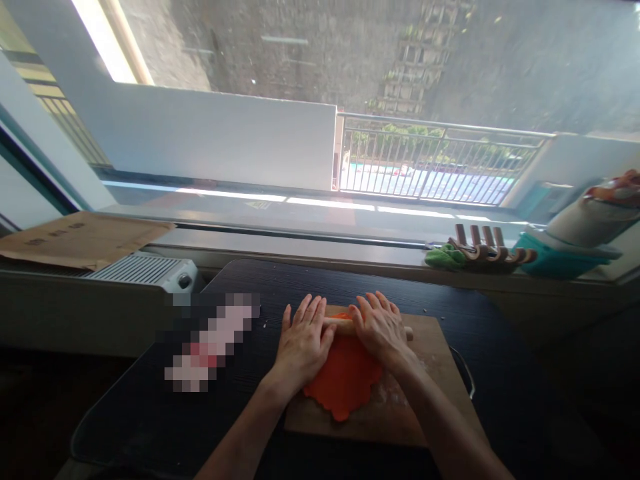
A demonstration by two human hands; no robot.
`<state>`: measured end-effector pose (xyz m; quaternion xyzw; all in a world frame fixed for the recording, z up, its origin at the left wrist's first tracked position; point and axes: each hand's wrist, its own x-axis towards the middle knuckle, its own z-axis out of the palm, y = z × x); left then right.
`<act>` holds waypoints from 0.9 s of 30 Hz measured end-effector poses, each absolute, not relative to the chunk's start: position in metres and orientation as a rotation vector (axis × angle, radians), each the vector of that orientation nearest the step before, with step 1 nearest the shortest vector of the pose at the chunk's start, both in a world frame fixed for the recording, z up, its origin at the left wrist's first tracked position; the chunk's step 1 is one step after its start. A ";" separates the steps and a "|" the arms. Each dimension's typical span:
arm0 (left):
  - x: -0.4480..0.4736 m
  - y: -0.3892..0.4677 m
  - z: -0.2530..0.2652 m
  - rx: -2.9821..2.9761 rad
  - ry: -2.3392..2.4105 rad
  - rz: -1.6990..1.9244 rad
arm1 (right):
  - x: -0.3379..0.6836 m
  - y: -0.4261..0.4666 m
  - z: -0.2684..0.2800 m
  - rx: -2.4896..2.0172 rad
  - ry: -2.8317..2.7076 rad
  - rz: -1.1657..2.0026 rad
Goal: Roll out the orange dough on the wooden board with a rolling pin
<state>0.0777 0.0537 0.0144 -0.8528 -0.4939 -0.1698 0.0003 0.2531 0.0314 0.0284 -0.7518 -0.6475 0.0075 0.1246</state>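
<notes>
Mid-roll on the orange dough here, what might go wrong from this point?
1. The orange dough already reaches the near-left edge of the wooden board; more rolling may push it onto the dark table.
2. Both hands, left hand and right hand, press flat on the rolling pin, so the board might slide.

From where I stand nothing is readable: the flat brown cardboard sheet point(80, 239) on the sill carries dark printing, too blurred to make out
</notes>
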 end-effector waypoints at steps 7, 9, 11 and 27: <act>0.095 0.085 0.032 -2.743 -1.614 -0.444 | 0.259 0.056 0.039 -2.234 -1.866 0.197; 0.081 0.066 0.027 -2.759 -1.577 -0.486 | 0.254 0.032 0.033 -2.185 -1.899 0.107; 0.066 0.047 0.022 -2.781 -1.524 -0.509 | 0.248 0.010 0.028 -2.088 -1.971 0.057; 0.086 0.082 0.024 -2.730 -1.579 -0.514 | 0.256 0.045 0.030 -2.182 -1.888 0.082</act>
